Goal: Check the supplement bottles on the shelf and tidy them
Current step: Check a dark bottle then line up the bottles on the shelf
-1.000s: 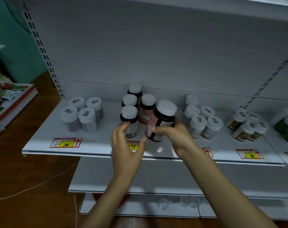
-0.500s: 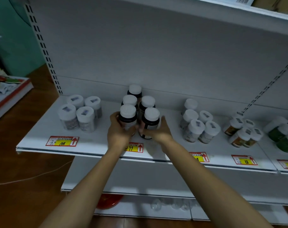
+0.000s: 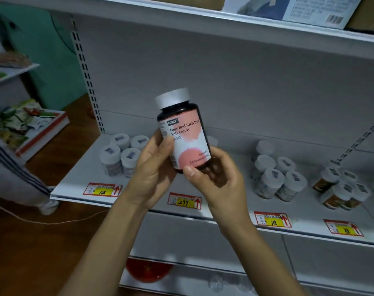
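Curled fingers of the left hand (image 3: pixel 154 167) wrap the lower left side of a dark bottle (image 3: pixel 183 133), with the thumb lying on the edge of its label. The right hand (image 3: pixel 221 182) grips the base of the same bottle from the right, thumb set across the bottom front edge and fingers curled behind. The bottle is lifted clear of the shelf (image 3: pixel 224 201) and sits in front of the grey back panel, white cap up, its top leaning a little to the left. Its pink and white label faces the camera and reads "Four Red Rich Iron Soft Candy".

Below the hands, a price tag (image 3: pixel 184 200) marked 299 is fixed to the shelf's front edge. To the left stands a group of four white-capped bottles (image 3: pixel 119 154) behind a tag marked 108 (image 3: pixel 102 189). To the right is another cluster of white-capped bottles (image 3: pixel 273 174) above a tag marked 18 (image 3: pixel 272 220), and further right a set of amber bottles (image 3: pixel 342 189). A printed box (image 3: pixel 288 7) rests on the shelf above. A red round object (image 3: pixel 148 272) lies on the bottom level.
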Tool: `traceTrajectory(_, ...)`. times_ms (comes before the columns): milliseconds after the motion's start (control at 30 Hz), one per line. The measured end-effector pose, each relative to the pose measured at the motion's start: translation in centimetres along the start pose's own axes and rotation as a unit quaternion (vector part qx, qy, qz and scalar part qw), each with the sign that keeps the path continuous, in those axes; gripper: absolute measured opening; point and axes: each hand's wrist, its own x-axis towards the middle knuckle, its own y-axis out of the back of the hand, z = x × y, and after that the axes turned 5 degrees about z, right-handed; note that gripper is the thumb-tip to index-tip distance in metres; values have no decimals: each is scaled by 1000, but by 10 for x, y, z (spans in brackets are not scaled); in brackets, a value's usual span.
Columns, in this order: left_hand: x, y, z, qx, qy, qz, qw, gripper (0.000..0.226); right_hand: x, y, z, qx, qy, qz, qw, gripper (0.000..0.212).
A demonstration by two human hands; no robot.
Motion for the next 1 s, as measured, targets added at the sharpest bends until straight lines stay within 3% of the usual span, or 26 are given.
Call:
traceTrajectory(100,-6,-15,2,6,-14,26,1000,82,-5,-7,5,-46,54,74,995,57)
traceTrajectory(233,-13,-31,-3,41,-10,74,996,45,-12,-12,10,-99,89,95,987,61)
traceTrajectory(300,-13,-32,-5,56,-11,93,994,43,-14,-14,11,-83,71,94,990,60)
traceTrajectory(400,-14,-29,-4,57,-17,96,994,45,-14,-11,5,4,6,87,996,54)
traceTrajectory(500,-18,-23,-2,56,-3,64,996,50,-11,-6,-5,128,-117,39,984,57)
traceTrajectory(633,-21,-22,0,24,46,38,998,67,-10,-1,-13,255,-222,-54,940,77)
traceTrajectory(767,-21,-26,-3,24,113,-13,993,50,-12,5,-13,352,-271,-98,890,66)
traceTrajectory(833,-21,-28,-7,35,129,-6,991,69,-13,7,-13,339,-293,-101,888,62)
traceTrajectory(900,-20,-30,-8,36,89,33,995,77,-13,6,-16,250,-306,-62,917,61)
traceTrajectory(1000,-15,-27,-7,75,-1,75,994,68,-14,9,-15,59,-190,79,977,38)
